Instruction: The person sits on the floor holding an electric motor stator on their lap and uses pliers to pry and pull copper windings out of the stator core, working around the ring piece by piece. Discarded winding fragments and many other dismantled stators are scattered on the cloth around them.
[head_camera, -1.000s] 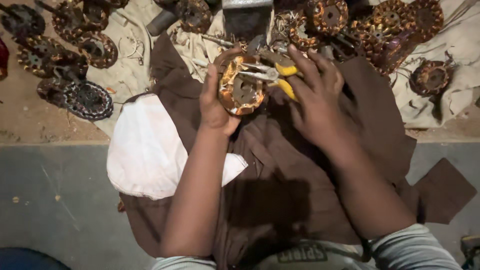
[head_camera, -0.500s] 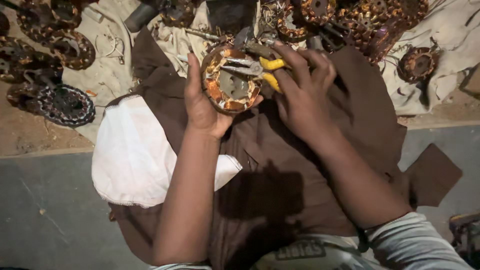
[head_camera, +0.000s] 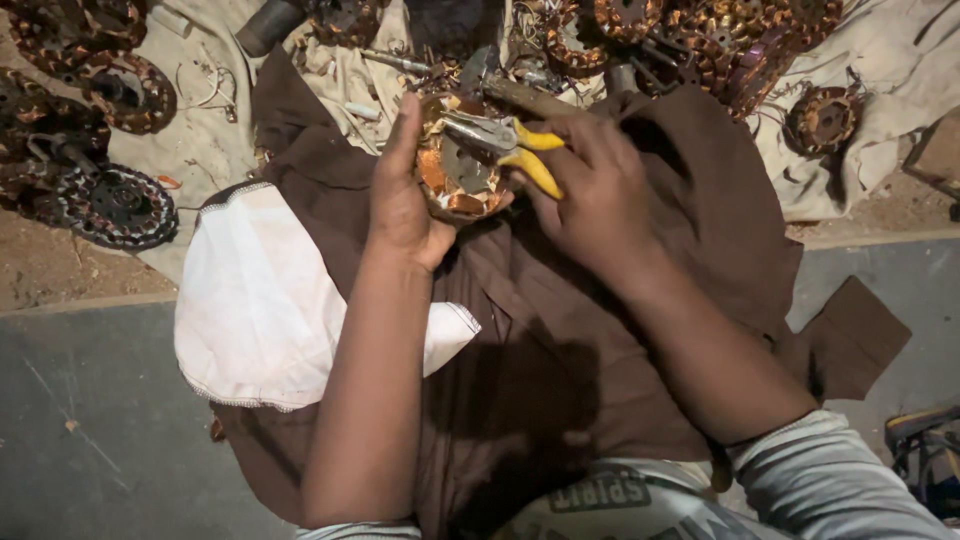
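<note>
The stator (head_camera: 455, 165) sits between the left hand (head_camera: 405, 200) on its left and the right hand (head_camera: 595, 195) on its right. The pliers (head_camera: 500, 140) lie across the stator, handles in the right hand. Both hands are over a cloth (head_camera: 620, 330) on the lap. A bag (head_camera: 260, 300) lies left of the left forearm. More stators (head_camera: 115, 205) lie far left; others (head_camera: 740, 40) far right.

left hand (head_camera: 405, 205): grips a round copper-wound stator (head_camera: 455, 170), held upright over the lap
right hand (head_camera: 595, 195): closed on yellow-handled pliers (head_camera: 505, 145), tips against the stator
lap: brown cloth (head_camera: 560, 330), white cloth (head_camera: 265, 300) to the left
beyond: more wound stators (head_camera: 115, 205) on a pale sheet (head_camera: 200, 140)
</note>
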